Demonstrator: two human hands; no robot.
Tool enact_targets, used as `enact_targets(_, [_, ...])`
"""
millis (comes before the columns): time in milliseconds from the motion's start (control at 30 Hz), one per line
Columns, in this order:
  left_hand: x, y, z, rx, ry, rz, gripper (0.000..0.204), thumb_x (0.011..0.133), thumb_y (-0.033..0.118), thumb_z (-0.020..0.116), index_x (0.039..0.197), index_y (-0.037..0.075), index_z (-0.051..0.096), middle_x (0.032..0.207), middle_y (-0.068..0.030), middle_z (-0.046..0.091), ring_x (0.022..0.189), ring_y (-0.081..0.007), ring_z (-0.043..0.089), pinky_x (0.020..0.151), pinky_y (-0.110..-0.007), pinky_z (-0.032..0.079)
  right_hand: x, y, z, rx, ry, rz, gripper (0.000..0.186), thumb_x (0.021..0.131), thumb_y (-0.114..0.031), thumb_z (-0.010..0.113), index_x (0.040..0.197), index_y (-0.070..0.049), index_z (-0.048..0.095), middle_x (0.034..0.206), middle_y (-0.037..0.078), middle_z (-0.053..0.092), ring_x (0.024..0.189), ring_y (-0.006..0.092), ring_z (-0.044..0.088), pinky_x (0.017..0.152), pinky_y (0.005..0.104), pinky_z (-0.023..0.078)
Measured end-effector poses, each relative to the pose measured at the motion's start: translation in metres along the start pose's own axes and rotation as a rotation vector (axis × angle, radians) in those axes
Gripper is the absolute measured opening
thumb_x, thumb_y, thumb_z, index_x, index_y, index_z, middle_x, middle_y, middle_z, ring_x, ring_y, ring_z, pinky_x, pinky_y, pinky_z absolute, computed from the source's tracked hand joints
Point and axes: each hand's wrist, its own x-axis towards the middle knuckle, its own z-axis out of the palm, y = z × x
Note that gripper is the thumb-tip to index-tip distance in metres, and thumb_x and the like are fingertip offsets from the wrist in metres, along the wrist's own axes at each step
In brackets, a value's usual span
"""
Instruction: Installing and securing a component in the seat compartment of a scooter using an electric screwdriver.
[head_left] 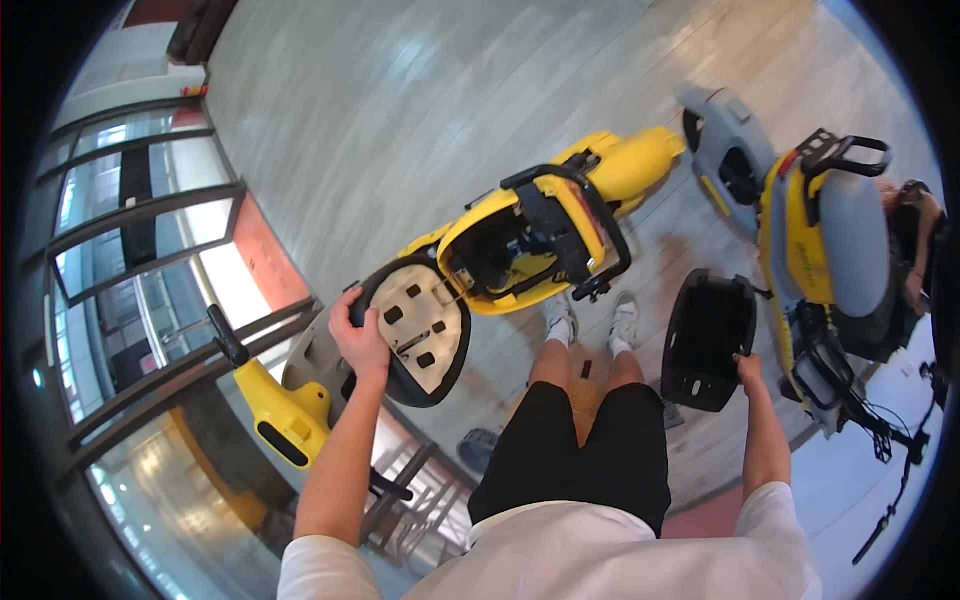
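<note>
While right hand (746, 370) clasps black bin (672, 345) | left hand (361, 342), curled, holds seat (432, 345) | yellow compartment's (482, 218) contents unclear

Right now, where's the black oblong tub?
The tub is right of centre in the head view, in the right hand, beside the yellow-grey scooter.

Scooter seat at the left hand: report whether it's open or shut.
Open: the seat is flipped forward, its cream underside facing up, and the storage well of the yellow scooter lies exposed.
</note>
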Motion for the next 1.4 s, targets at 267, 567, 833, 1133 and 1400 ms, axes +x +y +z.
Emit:
enact_targets(267, [0.004,-0.002,0.005,-0.370,-0.156,-0.130,0.033,0.080,0.004,0.051,0.112,-0.004,0.057,0.113,-0.0118,0.058,0.105,-0.0200,0.053,0.097,-0.031,0.039,0.143,0.070,0.091,0.899,-0.177,0.299,0.040,0.088,-0.027,0.059,0.120,-0.004,0.053,0.111,0.011,0.062,0.096,0.0263,0.063,0.084,0.0413,0.051])
enact_targets(567, [0.008,-0.004,-0.002,-0.250,-0.210,-0.082,0.043,0.079,0.011,0.046,0.117,-0.006,0.054,0.122,-0.0162,0.054,0.111,-0.0249,0.052,0.099,-0.034,0.037,0.199,0.104,0.172,1.308,-0.177,0.337,0.035,0.092,-0.027,0.054,0.120,-0.007,0.054,0.112,0.011,0.064,0.098,0.0249,0.064,0.080,0.0392,0.055])
enact_targets(833, [0.010,-0.005,-0.007,-0.258,-0.201,-0.123,0.044,0.083,0.016,0.045,0.121,-0.005,0.051,0.126,-0.0170,0.052,0.113,-0.0258,0.053,0.099,-0.035,0.042,0.182,0.088,0.165,1.161,-0.132,0.404,0.047,0.089,-0.040,0.060,0.125,-0.011,0.051,0.120,0.008,0.060,0.104,0.0250,0.059,0.088,0.0447,0.046])
enact_targets(1133, [-0.003,0.000,0.002,-0.317,-0.192,-0.066,0.040,0.084,0.010,0.047,0.121,-0.004,0.052,0.118,-0.0130,0.053,0.106,-0.0220,0.053,0.094,-0.034,0.043,0.135,0.099,0.171,0.606,0.216,0.269,0.064,0.079,-0.027,0.064,0.136,-0.011,0.042,0.116,0.013,0.057,0.099,0.0282,0.057,0.088,0.0536,0.041])
enact_targets(1400, [-0.010,-0.020,0.004,-0.289,-0.149,0.108,0.031,0.091,0.012,0.049,0.119,-0.002,0.052,0.114,-0.0122,0.055,0.100,-0.0206,0.054,0.091,-0.032,0.043,-0.085,0.171,0.314,0.216,0.203,0.257,0.061,0.071,-0.020,0.063,0.128,-0.001,0.051,0.118,0.022,0.060,0.107,0.0341,0.058,0.091,0.0375,0.046])
